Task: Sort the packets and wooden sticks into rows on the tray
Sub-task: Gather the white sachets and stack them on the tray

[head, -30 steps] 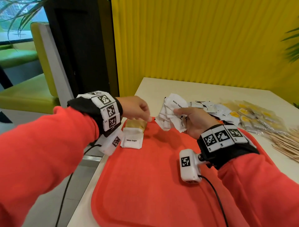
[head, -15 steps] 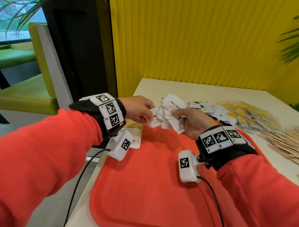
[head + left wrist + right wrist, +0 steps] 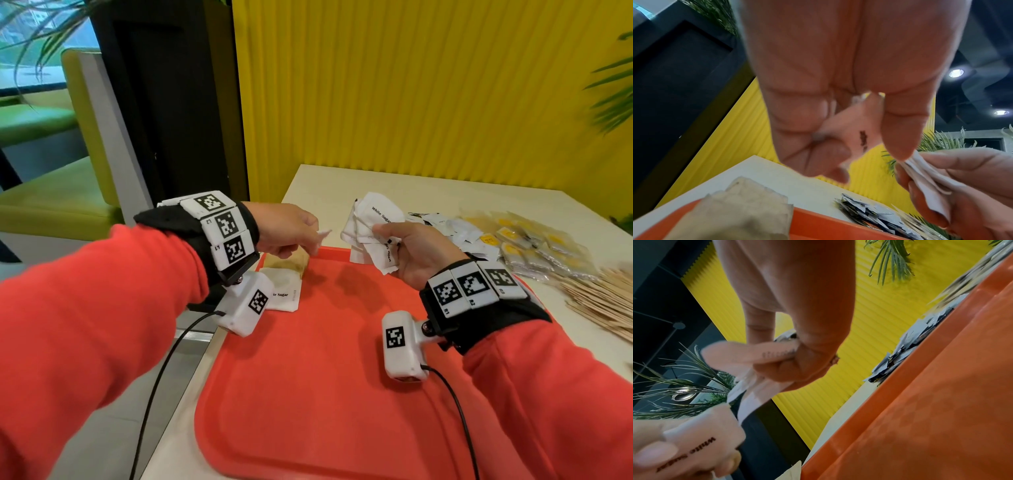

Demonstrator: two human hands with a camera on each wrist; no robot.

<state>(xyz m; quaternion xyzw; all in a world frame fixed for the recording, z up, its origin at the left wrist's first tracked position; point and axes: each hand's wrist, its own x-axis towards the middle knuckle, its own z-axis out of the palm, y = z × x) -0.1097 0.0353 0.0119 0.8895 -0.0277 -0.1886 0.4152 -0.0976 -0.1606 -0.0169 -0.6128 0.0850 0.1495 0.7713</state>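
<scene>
Packets of white sugar form a crumpled bundle held in the right hand, above the far edge of the red tray. The right hand is raised, palm toward the person, with the thumb pressed on the bundle's front and the fingers curled behind it; the right wrist view shows the same sachets clamped between thumb and fingers. Printed "White Sugar" lettering is legible on the top sachet. The left hand is held just left of the bundle, above the tray's far left corner, knuckles up, fingers curled, pinching a single white packet whose corner protrudes past the fingertips. In the left wrist view this packet lies between the thumb and the curled fingers. A small gap separates the single packet from the bundle. On the tray, at the far left corner, a brown packet lies at the rim, and a white sugar sachet lies just nearer, overlapped by it. Beyond the tray's far right corner, on the cream table, lie loose white packets, then clear packets with yellow contents, then a heap of wooden sticks at the right edge.
</scene>
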